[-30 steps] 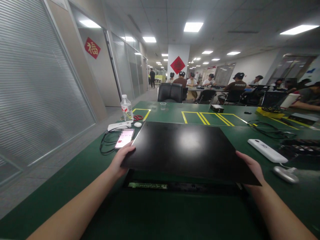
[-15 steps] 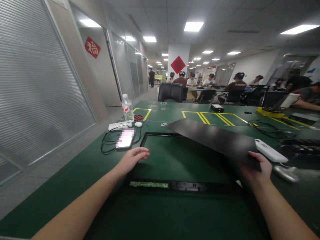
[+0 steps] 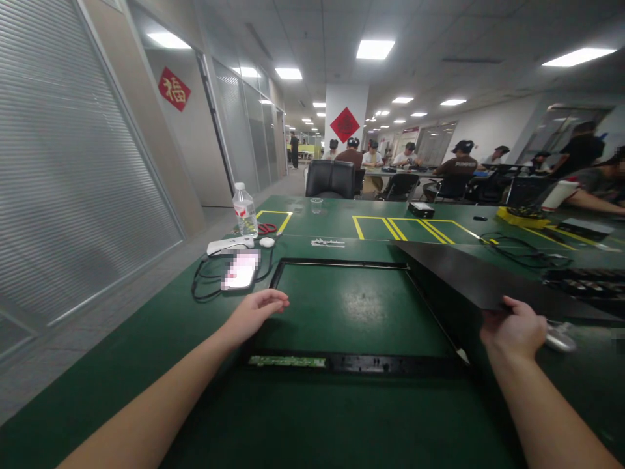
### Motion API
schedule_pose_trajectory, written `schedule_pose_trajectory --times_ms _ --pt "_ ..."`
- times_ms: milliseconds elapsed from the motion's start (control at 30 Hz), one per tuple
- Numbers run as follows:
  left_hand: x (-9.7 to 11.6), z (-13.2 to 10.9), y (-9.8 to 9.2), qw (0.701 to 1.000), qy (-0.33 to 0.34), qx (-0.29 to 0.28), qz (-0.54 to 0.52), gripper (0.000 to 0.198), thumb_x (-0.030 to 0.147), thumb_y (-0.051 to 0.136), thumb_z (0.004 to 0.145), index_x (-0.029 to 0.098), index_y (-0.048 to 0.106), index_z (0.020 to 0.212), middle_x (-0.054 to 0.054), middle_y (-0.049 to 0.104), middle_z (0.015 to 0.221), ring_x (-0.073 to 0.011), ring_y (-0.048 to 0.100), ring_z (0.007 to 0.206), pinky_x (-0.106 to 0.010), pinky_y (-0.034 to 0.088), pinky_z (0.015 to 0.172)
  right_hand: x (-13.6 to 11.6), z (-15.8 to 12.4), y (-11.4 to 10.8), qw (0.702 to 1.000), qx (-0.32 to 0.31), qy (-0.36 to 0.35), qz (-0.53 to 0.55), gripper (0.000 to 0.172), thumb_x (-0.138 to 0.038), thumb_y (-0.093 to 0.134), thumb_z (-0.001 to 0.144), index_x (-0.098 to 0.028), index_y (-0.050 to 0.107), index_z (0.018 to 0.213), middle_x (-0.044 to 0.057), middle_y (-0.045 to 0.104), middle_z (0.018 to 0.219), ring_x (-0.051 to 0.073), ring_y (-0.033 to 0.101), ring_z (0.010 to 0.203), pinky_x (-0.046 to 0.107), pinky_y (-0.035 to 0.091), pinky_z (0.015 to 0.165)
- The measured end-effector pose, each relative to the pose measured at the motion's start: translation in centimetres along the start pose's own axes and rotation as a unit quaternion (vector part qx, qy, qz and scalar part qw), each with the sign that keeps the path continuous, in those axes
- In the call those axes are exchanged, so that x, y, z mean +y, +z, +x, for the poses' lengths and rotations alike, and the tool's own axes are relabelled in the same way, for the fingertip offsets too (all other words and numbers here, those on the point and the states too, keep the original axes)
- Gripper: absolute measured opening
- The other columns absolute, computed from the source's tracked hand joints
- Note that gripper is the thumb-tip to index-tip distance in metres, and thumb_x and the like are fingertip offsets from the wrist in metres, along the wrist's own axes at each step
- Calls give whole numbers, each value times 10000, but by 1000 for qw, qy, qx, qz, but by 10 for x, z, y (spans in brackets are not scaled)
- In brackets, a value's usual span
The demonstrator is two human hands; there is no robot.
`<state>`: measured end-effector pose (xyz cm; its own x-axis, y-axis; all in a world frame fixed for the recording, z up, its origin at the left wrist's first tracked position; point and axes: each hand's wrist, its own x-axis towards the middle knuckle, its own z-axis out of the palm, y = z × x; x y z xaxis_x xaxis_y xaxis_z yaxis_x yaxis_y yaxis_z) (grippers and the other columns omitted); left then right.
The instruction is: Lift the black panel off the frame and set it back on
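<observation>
A black rectangular frame (image 3: 336,263) lies flat on the green table (image 3: 146,365), with a green circuit strip (image 3: 287,360) along its near edge. My left hand (image 3: 255,312) rests on the frame's left side, fingers stretched out and holding nothing. My right hand (image 3: 512,329) grips the near edge of a thin black panel (image 3: 469,277), held tilted just above the table to the right of the frame.
A phone (image 3: 239,272) with a looped cable, a white device (image 3: 229,245), a water bottle (image 3: 245,210) and red scissors (image 3: 266,228) sit at the left. Cables (image 3: 517,246) and a silver device (image 3: 559,337) lie at the right. Several people sit at tables behind a black chair (image 3: 332,179).
The black panel lay over the frame in both hands. My left hand let go and rests on the frame, and my right hand has carried the panel off to the right.
</observation>
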<state>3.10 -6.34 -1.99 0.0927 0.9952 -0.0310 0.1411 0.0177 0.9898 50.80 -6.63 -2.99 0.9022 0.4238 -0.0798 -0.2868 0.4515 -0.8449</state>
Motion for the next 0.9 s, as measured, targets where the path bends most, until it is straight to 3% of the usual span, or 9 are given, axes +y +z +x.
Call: schedule_pose_trajectory --times_ms 100,300,500,733,900 --pt "-1 0 -1 1000 0 -3 7 257 360 796 669 176 756 843 -113 782 906 -254 700 859 -387 506 876 -4 -10 4 999 25 -31 30 316 -45 603 563 -226 402 726 -69 510 637 105 560 576 229 498 513" --pt "-6 3 -4 999 1 -17 28 313 410 785 664 178 745 871 -96 775 921 -267 701 878 -417 503 903 -2 -13 5 999 8 -32 34 295 -56 570 527 -214 471 756 -64 542 668 113 570 591 209 497 474" --pt "-10 5 -6 999 8 -27 40 318 416 761 696 176 738 903 -107 772 965 -275 697 914 -439 496 920 0 -9 4 999 18 -35 35 328 -59 583 539 -221 444 789 -55 548 709 114 580 623 187 497 466" --pt "-11 5 -6 999 7 -29 45 302 402 754 710 177 735 911 -108 773 970 -267 699 913 -422 494 919 3 -2 2 999 3 -21 26 345 -47 579 582 -233 398 809 -63 553 753 117 611 684 211 534 542" --pt "-5 2 -4 998 6 -28 47 312 420 773 679 182 749 880 -103 773 933 -283 695 909 -425 507 885 7 4 1 1000 -6 22 9 330 -43 579 621 -238 422 836 -60 569 786 115 621 676 214 544 510"
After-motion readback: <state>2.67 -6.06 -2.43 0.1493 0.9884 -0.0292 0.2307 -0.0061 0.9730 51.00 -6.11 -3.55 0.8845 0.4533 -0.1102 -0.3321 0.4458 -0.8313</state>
